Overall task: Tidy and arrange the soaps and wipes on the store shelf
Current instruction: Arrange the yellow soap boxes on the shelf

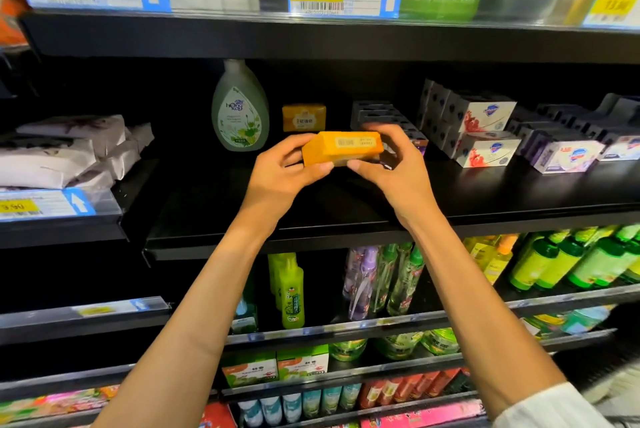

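1. Head view, the hold: both hands carry one orange rectangular soap bar in a paper wrapper point(343, 147) in the air above the middle black metal shelf point(346, 199). The left hand point(287, 171) curls round its left end, thumb below and fingers over the far edge. The right hand point(398, 164) pinches the right end, thumb beneath, fingers on top. The bar tilts a little, label face up.

2. Head view, where it belongs: a second orange wrapped soap bar point(304, 117) stands at the back of the same shelf, just right of the pale green teardrop bottle of liquid soap point(240, 108). The held bar most likely goes in front of or beside that one, so the orange bars form one row.

3. Head view, doing it well: level the bar first, then turn the printed face toward the aisle to match its twin. Set it down flat and square to the shelf front, without nudging the bottle, which would likely tip easily.

4. Head view, neighbours: the white cardboard soap boxes with red flower print point(485, 131) sit stacked to the right, near the right hand; keep the wrist clear of them. The grey-white soft packs of wipes point(69, 150) lie heaped on the left shelf section, well apart, and look in need of straightening.
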{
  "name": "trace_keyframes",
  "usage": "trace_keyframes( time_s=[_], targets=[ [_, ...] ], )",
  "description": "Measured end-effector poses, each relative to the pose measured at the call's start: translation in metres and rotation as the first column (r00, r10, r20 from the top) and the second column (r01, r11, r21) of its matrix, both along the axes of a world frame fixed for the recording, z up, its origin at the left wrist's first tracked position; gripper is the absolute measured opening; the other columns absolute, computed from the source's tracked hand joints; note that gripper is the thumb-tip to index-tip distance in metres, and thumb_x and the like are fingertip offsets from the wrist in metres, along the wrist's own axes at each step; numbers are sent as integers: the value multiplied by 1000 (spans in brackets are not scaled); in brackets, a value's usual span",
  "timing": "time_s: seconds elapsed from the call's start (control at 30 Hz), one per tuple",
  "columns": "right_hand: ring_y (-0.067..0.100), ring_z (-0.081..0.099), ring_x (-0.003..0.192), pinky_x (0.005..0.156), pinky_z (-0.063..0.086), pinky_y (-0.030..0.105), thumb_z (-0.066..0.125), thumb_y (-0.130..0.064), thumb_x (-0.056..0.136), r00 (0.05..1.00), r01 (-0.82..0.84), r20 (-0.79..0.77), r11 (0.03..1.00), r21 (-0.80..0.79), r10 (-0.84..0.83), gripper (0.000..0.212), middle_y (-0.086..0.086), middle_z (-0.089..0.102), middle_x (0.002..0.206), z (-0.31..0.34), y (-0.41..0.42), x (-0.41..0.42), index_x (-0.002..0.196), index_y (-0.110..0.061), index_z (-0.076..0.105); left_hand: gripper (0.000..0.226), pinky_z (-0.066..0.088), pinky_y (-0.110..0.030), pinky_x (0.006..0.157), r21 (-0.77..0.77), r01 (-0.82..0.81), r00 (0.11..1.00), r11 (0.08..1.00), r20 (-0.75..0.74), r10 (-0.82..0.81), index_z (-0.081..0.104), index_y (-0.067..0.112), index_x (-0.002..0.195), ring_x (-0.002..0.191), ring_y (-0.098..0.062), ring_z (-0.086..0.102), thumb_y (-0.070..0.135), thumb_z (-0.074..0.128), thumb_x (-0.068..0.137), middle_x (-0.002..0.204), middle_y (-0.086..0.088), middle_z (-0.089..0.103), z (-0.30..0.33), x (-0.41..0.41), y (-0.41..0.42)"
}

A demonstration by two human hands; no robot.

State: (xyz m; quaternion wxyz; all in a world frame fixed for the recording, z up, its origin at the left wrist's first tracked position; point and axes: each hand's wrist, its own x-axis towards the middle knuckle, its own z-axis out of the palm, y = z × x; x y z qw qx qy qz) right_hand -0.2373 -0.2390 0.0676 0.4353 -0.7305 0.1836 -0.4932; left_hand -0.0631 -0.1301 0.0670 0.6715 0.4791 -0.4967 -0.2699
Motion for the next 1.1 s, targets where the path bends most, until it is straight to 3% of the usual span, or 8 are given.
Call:
trace_keyframes(
  time_s=[0.1, 0.27, 0.43, 0.57, 0.7, 0.8, 0.9, 1.1],
  targets=[
    [9, 68, 114, 92, 54, 23, 80, -5, 88, 1000, 15, 6, 1000, 24, -15, 45, -2, 70, 120, -1, 1, -1, 129, -11, 63, 42, 60, -39, 96, 19, 36, 997, 999, -67, -34, 63, 10, 133, 114, -25, 72, 4, 74, 93, 120, -11, 75, 1, 0, -1],
    [9, 70, 108, 85, 57, 25, 83, -9, 86, 997, 73, -9, 994, 84, -73, 41, -3, 72, 115, 1, 4, -6, 124, -11, 68, 39, 61, -38, 94, 88, 40, 998, 995, -52, -36, 61, 9, 135, 109, -25, 74, 11, 71, 97, 114, -11, 77, 4, -1, -2],
    [6, 73, 95, 76, 58, 23, 89, -13, 80, 978, 189, -103, 976, 104, -179, 40, 2, 73, 110, -4, 7, -27, 116, -19, 71, 44, 57, -41, 102, 202, -29, 983, 979, 182, -9, 60, 19, 134, 103, -14, 75, 23, 77, 93, 106, -5, 79, -1, 0, -4],
    [4, 69, 90, 76, 55, 18, 92, -27, 77, 891, 400, -229, 917, -15, -392, 42, -6, 74, 103, -12, 4, -58, 112, -27, 69, 69, 48, -32, 110, 302, -99, 887, 948, 458, -53, 49, 28, 144, 118, -9, 66, 40, 83, 85, 119, 6, 72, -9, -2, 2],
    [-1, 67, 88, 72, 51, 11, 91, -29, 78, 812, 497, -305, 863, -84, -497, 40, -13, 72, 98, -17, 1, -79, 110, -31, 65, 69, 39, -30, 117, 354, -8, 663, 935, 702, -260, 58, 34, 142, 134, 0, 50, 62, 74, 81, 140, 16, 59, -14, 0, 19],
    [6, 67, 91, 73, 48, 14, 89, -32, 81, 763, 546, -343, 830, -111, -548, 41, -9, 72, 100, -18, -5, -86, 114, -29, 66, 64, 33, -34, 121, 407, -27, 547, 913, 771, -328, 58, 43, 141, 144, 0, 38, 58, 78, 82, 151, 23, 47, -20, 2, 19],
    [12, 66, 98, 81, 49, 23, 88, -37, 81, 706, 579, -391, 799, -160, -590, 48, -6, 71, 108, -18, -12, -89, 123, -25, 66, 60, 32, -39, 124, 389, -47, 522, 920, 795, -310, 58, 44, 142, 147, -1, 35, 47, 80, 86, 154, 21, 45, -23, 5, 17],
    [20, 67, 108, 90, 56, 35, 85, -38, 84, 674, 601, -421, 782, -166, -608, 53, 2, 72, 120, -15, -26, -88, 130, -22, 63, 59, 30, -43, 125, 384, -71, 516, 921, 804, -295, 57, 46, 142, 149, -2, 32, 49, 79, 87, 155, 22, 45, -23, 5, 19]
  ],
)
